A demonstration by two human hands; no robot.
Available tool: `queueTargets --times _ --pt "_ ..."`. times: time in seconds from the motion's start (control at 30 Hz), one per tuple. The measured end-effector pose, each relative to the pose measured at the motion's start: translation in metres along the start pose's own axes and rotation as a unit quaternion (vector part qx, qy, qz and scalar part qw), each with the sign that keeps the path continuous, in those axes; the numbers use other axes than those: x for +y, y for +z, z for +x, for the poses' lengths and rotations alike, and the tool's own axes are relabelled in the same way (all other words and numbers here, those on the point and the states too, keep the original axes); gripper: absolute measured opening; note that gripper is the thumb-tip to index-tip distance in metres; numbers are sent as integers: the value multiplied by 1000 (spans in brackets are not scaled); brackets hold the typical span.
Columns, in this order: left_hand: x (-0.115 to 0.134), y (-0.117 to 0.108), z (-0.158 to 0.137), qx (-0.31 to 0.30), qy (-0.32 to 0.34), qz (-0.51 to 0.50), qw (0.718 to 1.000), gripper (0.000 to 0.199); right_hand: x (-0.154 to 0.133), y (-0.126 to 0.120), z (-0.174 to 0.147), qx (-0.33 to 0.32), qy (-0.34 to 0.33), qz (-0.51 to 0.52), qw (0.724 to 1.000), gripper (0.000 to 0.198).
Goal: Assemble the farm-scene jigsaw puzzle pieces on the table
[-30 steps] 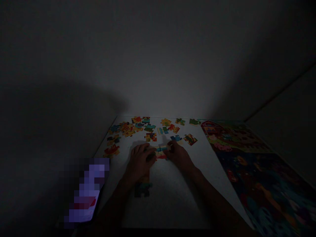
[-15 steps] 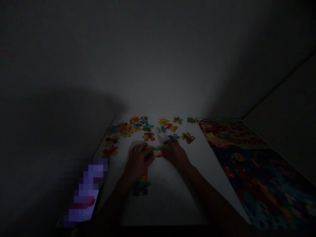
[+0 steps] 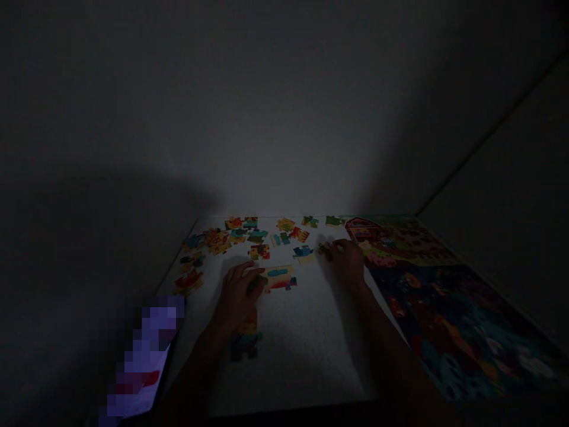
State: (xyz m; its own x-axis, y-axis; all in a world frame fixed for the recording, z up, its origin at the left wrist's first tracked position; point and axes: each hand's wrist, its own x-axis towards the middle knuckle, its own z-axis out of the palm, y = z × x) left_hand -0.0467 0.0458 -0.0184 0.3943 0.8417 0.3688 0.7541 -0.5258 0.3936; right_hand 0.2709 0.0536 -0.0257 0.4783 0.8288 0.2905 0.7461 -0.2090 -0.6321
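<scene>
My right hand (image 3: 349,263) has its fingers pinched on a puzzle piece (image 3: 325,249) with green and yellow tones, at the right of the white table. My left hand (image 3: 237,290) lies over a joined section of puzzle (image 3: 280,276), fingers curved and apart, thumb and fingertips near its left end. That section is pale with a blue shape and a red band. Below the left hand, a joined strip (image 3: 244,345) in orange and dark blue runs toward me, its upper part hidden by the hand. Just beyond the section lies a blue and cream piece (image 3: 304,255).
Several loose puzzle pieces (image 3: 217,240) lie along the far and left parts of the table (image 3: 311,356). On the right are a farm picture (image 3: 413,240) and a dark blue picture (image 3: 444,320). A lit, pixelated screen (image 3: 146,362) stands at left. The light is dim.
My right hand has left the joined section and moved right onto the green and yellow piece. My left hand has stayed at the section. The view has shifted slightly.
</scene>
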Motion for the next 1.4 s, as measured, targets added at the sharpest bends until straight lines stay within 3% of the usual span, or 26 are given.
queueTargets --times 0.13,0.23,0.33,0.67,0.73,0.83,0.9,0.97,1.13,1.2,1.33,1.4 --pt "16 -3 9 -9 45 9 999 27 8 0 3 -33 16 -55 998 35" --pt "33 4 22 -71 89 6 994 26 8 2 4 -48 5 -56 997 35" --pt "43 16 34 -111 91 3 990 24 9 5 6 -52 -1 -50 997 35" --pt "35 30 37 -119 64 -19 991 26 16 11 2 -107 -73 -100 987 42" --pt "36 29 37 -128 59 -10 990 28 17 12 3 -99 -75 -92 988 38" --pt "38 27 37 -136 43 16 990 34 13 11 8 -33 -49 -76 995 32" --pt "38 24 36 -138 34 26 990 38 5 10 8 8 -39 -61 997 30" --pt "37 22 35 -142 30 26 989 42 -10 12 2 8 -39 -49 998 31" --pt "36 17 34 -147 32 26 988 44 -57 26 -34 -93 -45 -134 986 57" --pt "36 16 34 -148 33 29 988 44 -64 27 -40 -134 -58 -159 976 57" --pt "35 16 33 -142 32 30 989 42 -47 17 -24 -246 -147 -95 953 43" --pt "33 16 32 -132 39 28 990 41 -33 13 -16 -268 -187 -23 945 42"
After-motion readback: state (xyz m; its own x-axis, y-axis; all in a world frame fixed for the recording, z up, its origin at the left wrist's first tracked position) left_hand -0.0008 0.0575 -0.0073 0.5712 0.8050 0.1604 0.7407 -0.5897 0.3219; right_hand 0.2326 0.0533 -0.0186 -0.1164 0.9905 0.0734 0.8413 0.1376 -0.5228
